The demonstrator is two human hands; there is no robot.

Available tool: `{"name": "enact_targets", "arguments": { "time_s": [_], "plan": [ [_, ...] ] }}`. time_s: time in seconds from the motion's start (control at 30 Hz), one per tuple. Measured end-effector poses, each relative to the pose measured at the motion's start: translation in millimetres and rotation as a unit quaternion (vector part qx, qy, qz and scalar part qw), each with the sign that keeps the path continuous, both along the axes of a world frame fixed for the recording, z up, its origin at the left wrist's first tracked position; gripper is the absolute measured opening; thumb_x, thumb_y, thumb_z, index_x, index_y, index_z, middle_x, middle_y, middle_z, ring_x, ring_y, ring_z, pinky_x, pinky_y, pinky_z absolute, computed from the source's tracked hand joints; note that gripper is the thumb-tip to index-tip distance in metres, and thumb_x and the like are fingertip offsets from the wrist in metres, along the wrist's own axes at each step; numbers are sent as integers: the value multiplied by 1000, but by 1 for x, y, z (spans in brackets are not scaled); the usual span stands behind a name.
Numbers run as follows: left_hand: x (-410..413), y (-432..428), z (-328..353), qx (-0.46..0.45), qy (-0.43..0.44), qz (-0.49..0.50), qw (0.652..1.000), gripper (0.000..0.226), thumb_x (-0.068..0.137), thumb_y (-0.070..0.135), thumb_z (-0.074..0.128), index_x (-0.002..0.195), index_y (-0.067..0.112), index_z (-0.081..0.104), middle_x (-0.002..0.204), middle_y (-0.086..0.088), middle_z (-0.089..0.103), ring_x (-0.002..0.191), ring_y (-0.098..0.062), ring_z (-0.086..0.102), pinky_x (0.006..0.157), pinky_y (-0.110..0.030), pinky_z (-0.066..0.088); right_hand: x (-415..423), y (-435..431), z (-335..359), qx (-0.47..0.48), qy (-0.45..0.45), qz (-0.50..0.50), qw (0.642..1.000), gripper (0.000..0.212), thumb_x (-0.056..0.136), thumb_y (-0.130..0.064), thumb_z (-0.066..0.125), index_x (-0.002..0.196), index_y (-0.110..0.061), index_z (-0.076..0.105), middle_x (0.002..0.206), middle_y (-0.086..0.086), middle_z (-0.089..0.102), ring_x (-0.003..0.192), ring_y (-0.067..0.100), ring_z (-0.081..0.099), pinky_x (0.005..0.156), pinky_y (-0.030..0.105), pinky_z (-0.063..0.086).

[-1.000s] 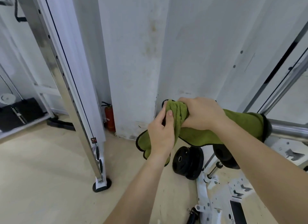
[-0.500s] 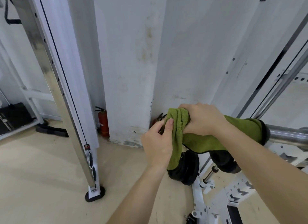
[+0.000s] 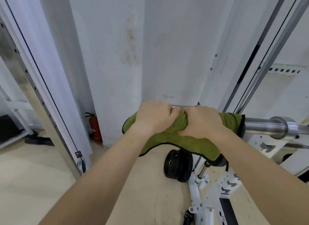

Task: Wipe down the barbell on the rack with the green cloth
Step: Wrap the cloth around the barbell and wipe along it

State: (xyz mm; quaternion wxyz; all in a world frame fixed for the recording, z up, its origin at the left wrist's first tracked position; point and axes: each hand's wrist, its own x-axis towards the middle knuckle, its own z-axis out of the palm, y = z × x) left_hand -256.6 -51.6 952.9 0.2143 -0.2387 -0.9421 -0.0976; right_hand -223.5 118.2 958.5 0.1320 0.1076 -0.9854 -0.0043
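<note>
The green cloth (image 3: 182, 141) with a black hem is draped over the left end sleeve of the steel barbell (image 3: 267, 126). My left hand (image 3: 154, 117) grips the cloth over the bar's tip. Right beside it, my right hand (image 3: 203, 123) clamps the cloth around the sleeve. A short strip of bare metal shows between the knuckles. The cloth's lower edge hangs free under both hands. To the right of the cloth the sleeve and its collar are bare and shiny.
Black weight plates (image 3: 178, 165) sit on a peg of the white rack base (image 3: 209, 191) below the bar. A white pillar (image 3: 133, 57) stands just behind. A red fire extinguisher (image 3: 94, 127) is on the floor and a steel upright (image 3: 41, 99) rises at left.
My left hand has moved from the cloth's hanging end up onto the bar's tip and closed over it. The cloth is now spread wider over the sleeve.
</note>
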Motion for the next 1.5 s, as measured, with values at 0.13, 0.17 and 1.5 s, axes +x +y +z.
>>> {"name": "enact_targets", "arguments": {
  "time_s": [0.13,0.17,1.5],
  "plan": [
    [-3,-23,-13,47,-30,25,998,55,95,60,22,75,23,57,65,6,55,65,-21,57,56,-32,42,-3,-15,-12,-2,68,61,996,41,66,-58,66,84,-25,50,78,-9,62,71,18,62,54,31,42],
    [-6,-17,-7,11,-43,57,997,58,97,58,21,73,21,58,65,2,54,65,-24,56,56,-32,40,0,-9,-16,11,99,66,993,40,68,-57,66,86,-24,51,81,-8,63,72,18,62,53,31,42],
    [37,147,-19,-78,109,-7,991,42,100,41,37,74,15,57,63,-4,58,58,-30,55,56,-35,27,11,155,23,8,-171,-54,984,47,60,-58,76,91,-26,60,78,-8,65,76,17,64,74,36,55]
  ]
}}
